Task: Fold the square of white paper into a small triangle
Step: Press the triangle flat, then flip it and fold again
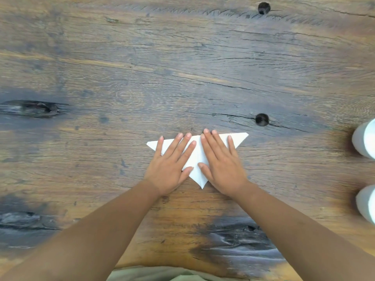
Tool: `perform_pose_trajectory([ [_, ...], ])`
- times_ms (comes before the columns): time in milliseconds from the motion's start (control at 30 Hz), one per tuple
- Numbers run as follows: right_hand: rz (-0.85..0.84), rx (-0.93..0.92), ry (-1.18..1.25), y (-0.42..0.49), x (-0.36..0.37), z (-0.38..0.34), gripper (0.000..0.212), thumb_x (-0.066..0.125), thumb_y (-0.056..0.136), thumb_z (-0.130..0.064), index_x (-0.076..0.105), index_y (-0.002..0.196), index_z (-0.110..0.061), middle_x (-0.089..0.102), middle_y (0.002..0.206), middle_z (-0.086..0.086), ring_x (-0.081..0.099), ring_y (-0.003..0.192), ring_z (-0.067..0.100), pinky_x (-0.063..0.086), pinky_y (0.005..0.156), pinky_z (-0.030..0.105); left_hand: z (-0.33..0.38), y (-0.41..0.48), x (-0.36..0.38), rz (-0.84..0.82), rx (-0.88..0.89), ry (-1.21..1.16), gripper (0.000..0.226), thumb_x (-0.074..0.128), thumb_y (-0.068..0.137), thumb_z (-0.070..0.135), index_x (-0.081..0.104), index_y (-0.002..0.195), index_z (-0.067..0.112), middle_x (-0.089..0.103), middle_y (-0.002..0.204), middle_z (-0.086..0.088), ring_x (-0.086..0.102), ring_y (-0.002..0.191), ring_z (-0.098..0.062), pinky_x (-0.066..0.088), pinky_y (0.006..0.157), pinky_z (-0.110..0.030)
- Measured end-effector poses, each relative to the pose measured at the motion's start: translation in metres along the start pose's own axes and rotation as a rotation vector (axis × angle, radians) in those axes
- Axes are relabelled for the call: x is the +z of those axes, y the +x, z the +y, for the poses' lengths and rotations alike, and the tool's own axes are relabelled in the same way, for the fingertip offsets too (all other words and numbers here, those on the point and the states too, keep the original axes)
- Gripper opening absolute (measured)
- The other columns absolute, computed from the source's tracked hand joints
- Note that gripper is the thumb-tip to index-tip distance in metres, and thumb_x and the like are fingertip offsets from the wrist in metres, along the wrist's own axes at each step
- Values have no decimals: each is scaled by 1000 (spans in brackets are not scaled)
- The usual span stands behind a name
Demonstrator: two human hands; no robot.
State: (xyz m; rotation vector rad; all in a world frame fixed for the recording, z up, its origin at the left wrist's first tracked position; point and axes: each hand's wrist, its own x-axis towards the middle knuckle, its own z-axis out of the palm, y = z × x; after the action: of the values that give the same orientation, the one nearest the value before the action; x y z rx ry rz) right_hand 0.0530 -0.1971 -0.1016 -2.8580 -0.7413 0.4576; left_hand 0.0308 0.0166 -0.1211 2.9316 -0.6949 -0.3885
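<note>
The white paper [196,157] lies on the wooden table [182,78], folded into a wide triangle. Its long edge faces away from me and its point aims toward me. My left hand [172,165] rests flat on the left half, fingers spread. My right hand [221,165] presses flat on the right half, fingers spread too. Both palms cover much of the sheet; only the two far corners, the middle strip and the near tip show.
Two white cylinders stand at the right edge of the view, one farther [365,138] and one nearer [367,201]. The tabletop has dark knots [262,119] and cracks. Its near edge runs along the bottom of the view.
</note>
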Motion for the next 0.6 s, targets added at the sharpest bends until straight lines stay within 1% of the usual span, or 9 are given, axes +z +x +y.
perform_pose_trajectory([
  [167,-21,11,-59,-4,6,10,74,24,102,-55,14,159,-9,10,168,7,8,156,22,8,123,59,-1,0,3,25,8,-4,69,27,102,54,11,159,19,6,168,-4,6,155,-22,9,120,-63],
  [267,-30,31,-70,-13,2,32,73,20,103,-55,12,159,-9,8,169,7,7,156,21,7,122,60,-1,1,3,25,5,-4,69,26,102,54,10,159,19,6,168,-4,5,155,-22,9,120,-63],
  [400,-44,103,-110,-37,-2,69,74,18,103,-56,3,160,-12,2,169,4,2,156,19,2,124,57,-1,1,0,-4,-2,-8,69,26,102,53,9,159,19,5,168,-4,4,155,-23,11,119,-64],
  [500,-40,145,-128,-52,-6,91,73,17,103,-56,5,160,-12,6,169,5,6,156,20,3,124,57,0,1,-2,-15,-6,-6,69,26,102,53,9,159,19,5,168,-4,4,155,-23,12,119,-64],
  [600,-37,176,-106,-54,-6,88,73,20,102,-55,7,160,-12,7,169,5,5,156,20,5,123,58,0,0,-3,-24,-7,-10,69,25,102,53,9,159,19,4,168,-4,3,155,-23,12,119,-64],
])
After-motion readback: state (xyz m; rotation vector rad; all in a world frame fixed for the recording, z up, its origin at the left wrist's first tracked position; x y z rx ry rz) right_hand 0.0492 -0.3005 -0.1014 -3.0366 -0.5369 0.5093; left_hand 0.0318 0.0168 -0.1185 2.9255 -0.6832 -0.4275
